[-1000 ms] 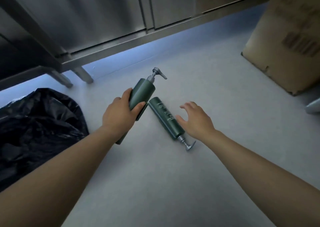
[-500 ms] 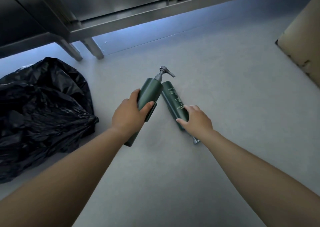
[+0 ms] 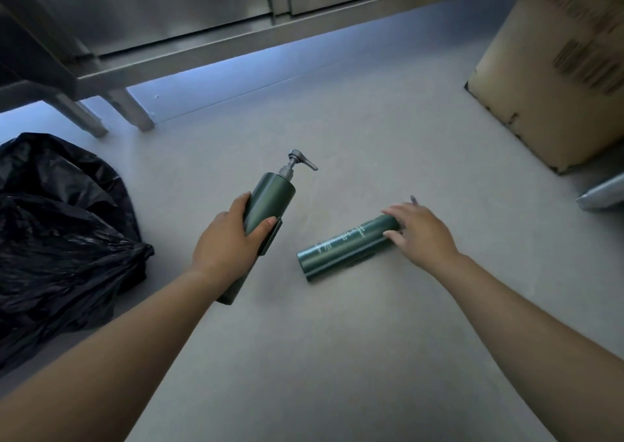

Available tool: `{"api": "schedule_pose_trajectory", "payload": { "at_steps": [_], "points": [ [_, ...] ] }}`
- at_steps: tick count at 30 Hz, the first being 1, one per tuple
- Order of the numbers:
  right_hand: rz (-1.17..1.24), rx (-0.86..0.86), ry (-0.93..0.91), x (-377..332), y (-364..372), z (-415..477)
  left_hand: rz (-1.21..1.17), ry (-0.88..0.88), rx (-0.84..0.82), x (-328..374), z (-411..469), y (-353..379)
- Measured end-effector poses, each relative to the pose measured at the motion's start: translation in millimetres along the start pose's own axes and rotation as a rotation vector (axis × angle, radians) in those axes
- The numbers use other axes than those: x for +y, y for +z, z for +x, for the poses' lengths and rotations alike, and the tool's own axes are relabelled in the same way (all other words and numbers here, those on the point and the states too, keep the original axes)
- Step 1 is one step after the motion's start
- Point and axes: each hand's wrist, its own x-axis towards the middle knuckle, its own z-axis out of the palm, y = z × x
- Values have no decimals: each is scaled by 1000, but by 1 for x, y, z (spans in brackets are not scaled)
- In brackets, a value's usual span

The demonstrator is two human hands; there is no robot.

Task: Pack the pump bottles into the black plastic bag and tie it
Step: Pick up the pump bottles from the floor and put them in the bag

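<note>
One pump bottle [image 3: 270, 202] was tilted up off the floor [image 3: 337, 357] in your left hand [image 3: 226, 242], fingers and thumb wrapped round its middle. The second pump bottle [image 3: 341, 245] lay on its side just to the right, with your right hand [image 3: 418, 230] over its pump end, thumb and fingers loosely curved round it. The black plastic bag [image 3: 60, 239] sat crumpled well to the left, near the steel cabinet [image 3: 169, 19] and opposite the cardboard box [image 3: 557, 70]; by my judgement neither bottle was packed yet, and the tying remained to be done.
</note>
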Motion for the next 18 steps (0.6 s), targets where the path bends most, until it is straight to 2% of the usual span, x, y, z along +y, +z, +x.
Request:
{"api": "schedule_pose_trajectory", "payload": {
  "at_steps": [4,7,10,13,18],
  "points": [
    [82,21,25,-20,17,-12,-10,27,-23,15,-1,3],
    [96,53,181,-45,38,-16,-29,27,-45,17,-4,4],
    [48,-16,260,-55,55,-18,-20,18,-48,12,-10,5],
    [77,-79,204,-48,59,-21,-14,3,-64,8,-15,5],
    [98,-210,-9,-18,33,-22,-1,-10,-82,7,-21,6]
  ]
}}
